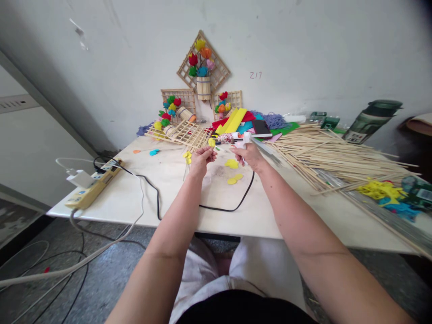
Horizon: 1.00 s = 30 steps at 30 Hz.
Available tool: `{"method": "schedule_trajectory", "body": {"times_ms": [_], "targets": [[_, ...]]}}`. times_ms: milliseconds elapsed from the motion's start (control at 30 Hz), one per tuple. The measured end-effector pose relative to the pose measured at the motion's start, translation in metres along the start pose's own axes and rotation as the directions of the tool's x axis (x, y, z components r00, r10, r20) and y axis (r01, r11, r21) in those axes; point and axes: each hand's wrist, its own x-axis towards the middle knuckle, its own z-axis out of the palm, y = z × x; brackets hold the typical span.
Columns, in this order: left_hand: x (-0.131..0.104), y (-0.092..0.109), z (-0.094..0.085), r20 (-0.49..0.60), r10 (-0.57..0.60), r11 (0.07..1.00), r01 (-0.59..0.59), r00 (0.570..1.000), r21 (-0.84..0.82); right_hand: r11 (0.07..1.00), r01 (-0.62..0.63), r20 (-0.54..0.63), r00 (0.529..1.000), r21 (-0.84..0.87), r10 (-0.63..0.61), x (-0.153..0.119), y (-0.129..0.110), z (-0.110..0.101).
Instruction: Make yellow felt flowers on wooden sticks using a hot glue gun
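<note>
White surface (124,198), pale wall (303,45) | one glue gun (246,138) over surface, right grip (251,157) grasping it | left grip (203,159) left of gun, pinching something indistinct | three lattice panels (220,72) against wall behind gun

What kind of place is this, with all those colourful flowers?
It looks like a small craft workspace. On the table are a big pile of thin wooden sticks and some cut yellow pieces, and the right hand holds what seems to be a glue gun.
</note>
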Motion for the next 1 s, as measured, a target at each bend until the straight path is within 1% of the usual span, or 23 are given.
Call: {"method": "schedule_trajectory", "body": {"times_ms": [300,567,800,1000], "targets": [[0.0018,-0.0012,-0.0014,-0.014,-0.007,1.0,0.007,1.0,-0.019,0.999,-0.024,0.027,0.999,-0.035,0.025,-0.0016,-0.0024,0.0013],[0.0029,-0.0021,-0.0025,-0.025,-0.005,1.0,0.005,1.0,-0.023,0.999,-0.007,0.063,0.998,-0.042,0.01,0.001,0.0031,0.0009],[0.0023,-0.0018,-0.0012,-0.022,-0.011,0.999,0.01,1.0,-0.038,0.999,-0.021,0.027,0.999,-0.048,0.023,-0.0014,-0.0011,0.0034],[-0.0003,-0.0005,0.0007,0.008,-0.008,0.999,0.008,1.0,-0.043,0.999,-0.017,0.019,1.0,-0.05,0.018,-0.002,-0.002,0.0048]]}}
